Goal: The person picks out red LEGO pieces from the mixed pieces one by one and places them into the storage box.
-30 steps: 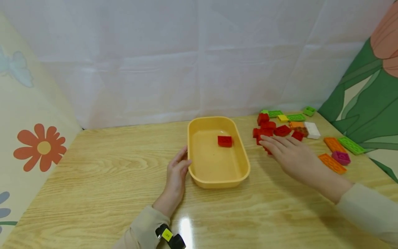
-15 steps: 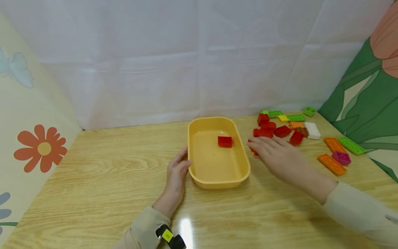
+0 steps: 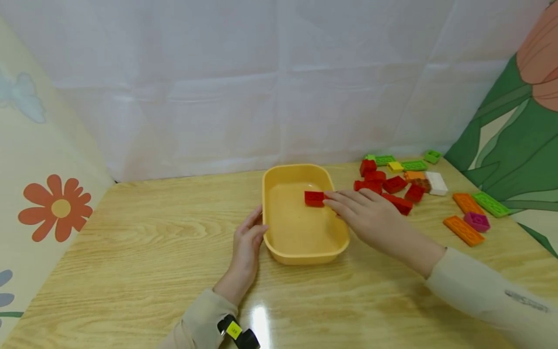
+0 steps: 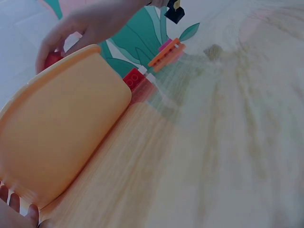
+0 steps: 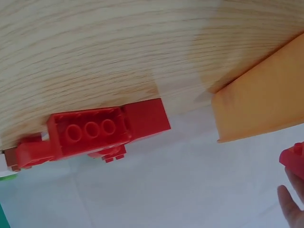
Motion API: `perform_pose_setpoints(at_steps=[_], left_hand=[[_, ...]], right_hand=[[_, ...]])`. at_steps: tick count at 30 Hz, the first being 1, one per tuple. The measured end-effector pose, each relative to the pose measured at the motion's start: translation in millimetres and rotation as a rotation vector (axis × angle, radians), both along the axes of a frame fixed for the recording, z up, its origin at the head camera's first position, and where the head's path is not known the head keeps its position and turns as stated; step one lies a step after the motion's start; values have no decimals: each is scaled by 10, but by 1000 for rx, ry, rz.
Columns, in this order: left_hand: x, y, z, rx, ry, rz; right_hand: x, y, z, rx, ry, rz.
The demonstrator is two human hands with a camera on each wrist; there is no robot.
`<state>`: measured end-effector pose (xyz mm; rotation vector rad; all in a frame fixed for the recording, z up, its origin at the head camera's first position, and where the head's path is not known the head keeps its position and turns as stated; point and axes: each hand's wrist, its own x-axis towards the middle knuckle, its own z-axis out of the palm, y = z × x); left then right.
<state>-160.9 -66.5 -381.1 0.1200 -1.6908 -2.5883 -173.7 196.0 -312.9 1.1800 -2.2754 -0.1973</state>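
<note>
The right hand pinches a red brick between thumb and fingers, over the right rim of the yellow tray; from the head view the hand's back hides most of that brick. The left hand lies with its fingers along the tray's outer left wall, thumb at the rim. Whether those fingers press hard, I cannot tell.

Under both hands is a wood-grain table. Beyond them hangs a creased white cloth; a flower-printed panel stands off the left hand's side, a leaf-printed panel off the right's.

Inside the tray, just left of the right fingertips, sits another red brick. Behind the right hand's knuckles is a cluster of red bricks, and farther back a yellow brick and a white brick. Right of the right wrist lie an orange plate, a magenta brick and a green plate. The tray's right wall stands between the right hand and that cluster.
</note>
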Motion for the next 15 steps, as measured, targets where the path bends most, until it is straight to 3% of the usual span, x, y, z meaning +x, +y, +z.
perform_pose_setpoints(at_steps=[5, 15], left_hand=[[6, -1, -7, -11, -6, -16], [13, -5, -2, -18, 1, -21]], right_hand=[[-36, -96, -27, -19, 18, -9], [-96, -312, -17, -35, -118, -127]])
